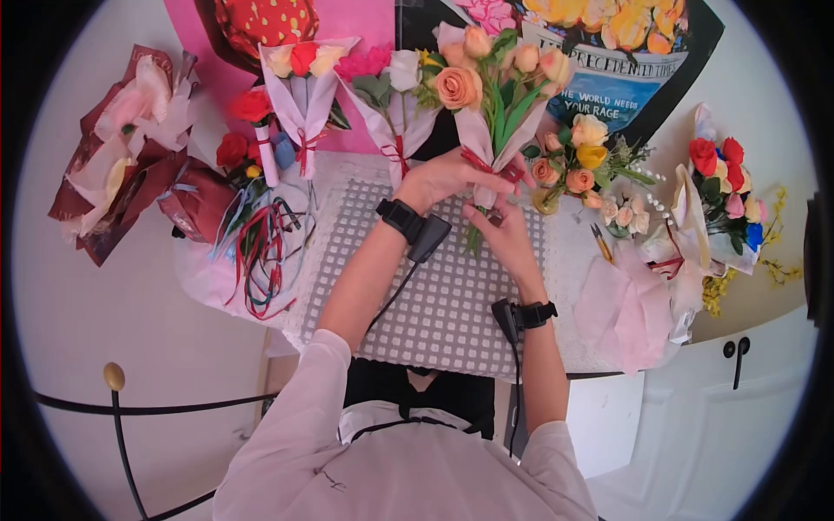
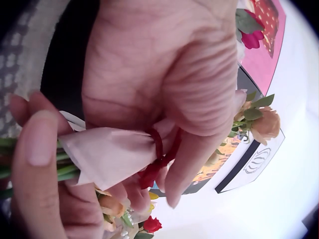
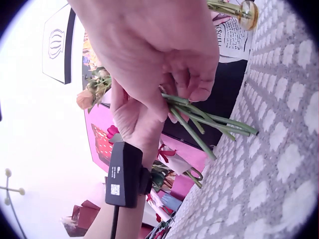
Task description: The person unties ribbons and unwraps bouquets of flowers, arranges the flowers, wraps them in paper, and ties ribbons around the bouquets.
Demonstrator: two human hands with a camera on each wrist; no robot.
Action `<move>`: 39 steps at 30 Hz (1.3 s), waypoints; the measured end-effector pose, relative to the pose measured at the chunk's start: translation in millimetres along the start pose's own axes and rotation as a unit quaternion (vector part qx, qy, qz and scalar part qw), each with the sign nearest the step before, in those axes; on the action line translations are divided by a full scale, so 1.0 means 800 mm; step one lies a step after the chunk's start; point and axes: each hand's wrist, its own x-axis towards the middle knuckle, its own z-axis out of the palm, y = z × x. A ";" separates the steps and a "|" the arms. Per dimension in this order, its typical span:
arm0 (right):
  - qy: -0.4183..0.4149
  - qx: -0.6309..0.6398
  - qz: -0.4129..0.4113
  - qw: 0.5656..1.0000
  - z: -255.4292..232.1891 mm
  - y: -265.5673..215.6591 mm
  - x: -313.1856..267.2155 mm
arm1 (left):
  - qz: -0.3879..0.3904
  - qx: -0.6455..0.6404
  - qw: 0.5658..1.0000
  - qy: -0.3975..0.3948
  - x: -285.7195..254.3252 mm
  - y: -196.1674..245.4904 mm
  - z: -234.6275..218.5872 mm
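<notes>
Both hands hold a bouquet of peach roses (image 1: 459, 88) above the middle of the table. Pale pink wrapping paper (image 2: 109, 152) surrounds it, tied with a red ribbon (image 2: 158, 162). My left hand (image 1: 456, 178) grips the wrapped neck, its thumb beside the ribbon. Lower down, my right hand (image 1: 506, 234) pinches the bottom of the bouquet where the bare green stems (image 3: 209, 122) come out of the paper. In the right wrist view the stem ends point down toward the checked cloth (image 3: 279, 134). The right fingers partly hide the lower paper edge.
Small wrapped bouquets (image 1: 304, 113) stand along the back. Loose ribbons (image 1: 261, 252) lie at the left, near a dark red wrapped bunch (image 1: 130, 156). On the right are scissors (image 1: 603, 247), pink paper (image 1: 627, 308), a glass vase (image 3: 247, 16) and more flowers (image 1: 730, 174).
</notes>
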 end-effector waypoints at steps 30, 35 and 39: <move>0.077 -0.067 0.011 0.995 0.006 -0.009 -0.004 | 0.106 0.033 0.943 0.313 0.037 0.030 0.007; 0.083 -0.042 -0.003 0.996 0.007 -0.002 -0.003 | 0.118 0.056 0.936 0.326 0.038 0.030 0.009; 0.104 -0.013 -0.024 0.994 0.008 0.004 -0.002 | 0.131 0.057 0.942 0.305 0.036 0.036 0.012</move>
